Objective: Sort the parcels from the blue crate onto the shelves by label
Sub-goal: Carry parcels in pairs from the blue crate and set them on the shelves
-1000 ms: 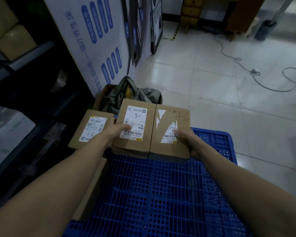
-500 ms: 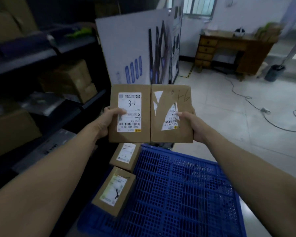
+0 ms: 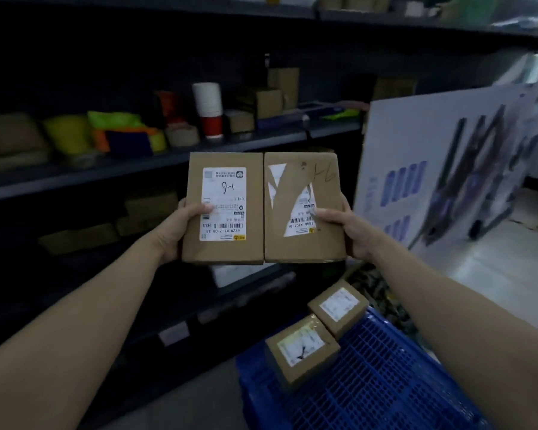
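Raised higher since earlier frame: flat brown cardboard parcel with white label (image 3: 224, 209) and matching parcel with torn label (image 3: 302, 218), edges touching, before dark metal shelves (image 3: 75, 178); left hand (image 3: 176, 232) curled round white-label one's left edge, thumb on label; right hand (image 3: 353, 232) curled round other's right edge; two smaller brown boxes (image 3: 302, 352) on blue plastic lattice crate (image 3: 379, 392), lower right

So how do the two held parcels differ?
The left parcel carries a whole white label with handwriting on it; the right parcel shows its label only in patches, with handwriting on bare cardboard. The left hand grips the left parcel, the right hand the right parcel. Both are brown cardboard boxes of like size, held edge to edge, labels upside down.
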A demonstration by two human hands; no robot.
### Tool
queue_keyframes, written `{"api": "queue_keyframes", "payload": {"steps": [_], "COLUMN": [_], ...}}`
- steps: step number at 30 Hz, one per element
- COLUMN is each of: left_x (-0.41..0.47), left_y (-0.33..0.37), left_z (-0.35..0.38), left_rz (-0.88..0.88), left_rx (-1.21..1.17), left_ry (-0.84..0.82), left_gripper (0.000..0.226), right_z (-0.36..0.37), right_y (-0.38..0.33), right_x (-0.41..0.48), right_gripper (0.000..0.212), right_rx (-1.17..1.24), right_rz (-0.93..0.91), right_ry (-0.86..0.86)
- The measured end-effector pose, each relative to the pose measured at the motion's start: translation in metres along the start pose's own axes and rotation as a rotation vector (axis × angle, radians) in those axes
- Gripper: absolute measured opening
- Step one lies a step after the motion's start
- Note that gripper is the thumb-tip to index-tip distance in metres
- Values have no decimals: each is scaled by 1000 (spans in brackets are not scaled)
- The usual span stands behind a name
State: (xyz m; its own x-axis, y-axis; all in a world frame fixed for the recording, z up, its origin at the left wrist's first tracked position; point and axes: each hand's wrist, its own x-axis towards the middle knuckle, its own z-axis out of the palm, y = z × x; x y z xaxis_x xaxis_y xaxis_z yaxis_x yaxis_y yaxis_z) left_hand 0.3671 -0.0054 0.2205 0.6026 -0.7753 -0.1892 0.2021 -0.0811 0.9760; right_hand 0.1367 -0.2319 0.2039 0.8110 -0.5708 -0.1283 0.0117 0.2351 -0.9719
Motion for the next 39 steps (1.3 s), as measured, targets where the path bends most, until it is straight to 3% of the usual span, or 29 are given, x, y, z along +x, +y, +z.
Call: {"api": "queue_keyframes", "payload": {"steps": [9, 15, 22, 30, 35, 37, 39], "left_x": [-202, -354, -557, -756, -847, -873, -897], "left_y": [-19, -40, -74, -104, -125, -132, -140], "left_z": [-165, -250, -324, -349, -337, -329, -320], "left_rz": [106, 161, 178, 215, 199, 201, 213], "left_rx": [-83, -149, -172, -190, -262, -288, -330], "left_ry": [550, 846, 1151, 1461, 1646, 1700, 1752], "left_gripper": [73, 73, 88, 90, 73, 58, 57], "right_z": [221, 385, 582, 764, 848, 876, 901], "right_y": [31, 57, 107, 166, 199, 210, 220], "right_x": [18, -19, -113, -247, -329, -359, -386], "right_gripper": [56, 70, 70, 69, 109, 116, 119], "right_rx": [-54, -143, -189, -227, -350, -379, -395], "right_rz": [69, 119, 178, 236, 232, 249, 248], "right_ry": [-521, -831, -1177, -1492, -1656, -1733, -1811]}}
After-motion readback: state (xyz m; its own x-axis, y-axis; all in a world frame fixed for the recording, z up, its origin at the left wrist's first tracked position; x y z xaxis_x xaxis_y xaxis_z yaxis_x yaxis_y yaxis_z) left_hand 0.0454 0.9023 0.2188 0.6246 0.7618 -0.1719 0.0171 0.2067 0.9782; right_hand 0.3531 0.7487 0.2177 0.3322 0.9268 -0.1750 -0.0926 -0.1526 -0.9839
